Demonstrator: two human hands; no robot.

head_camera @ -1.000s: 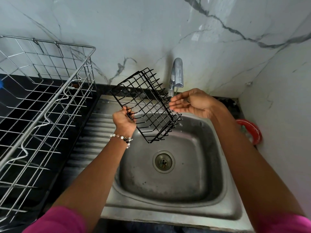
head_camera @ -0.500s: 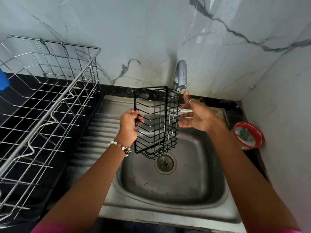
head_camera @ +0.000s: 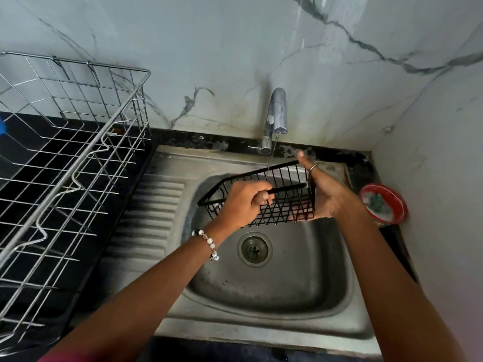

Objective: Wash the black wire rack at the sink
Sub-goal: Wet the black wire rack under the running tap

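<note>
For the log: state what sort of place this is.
Most likely a home kitchen: a steel sink with a tap, a wire dish drainer on the black counter beside it, and marble-look wall tiles.

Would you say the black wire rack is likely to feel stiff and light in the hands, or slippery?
The black wire rack probably stays stiff: its grid keeps shape held at two edges. Likely light, being open wire. Possibly slippery, as a thin stream from the tap meets it.
</note>
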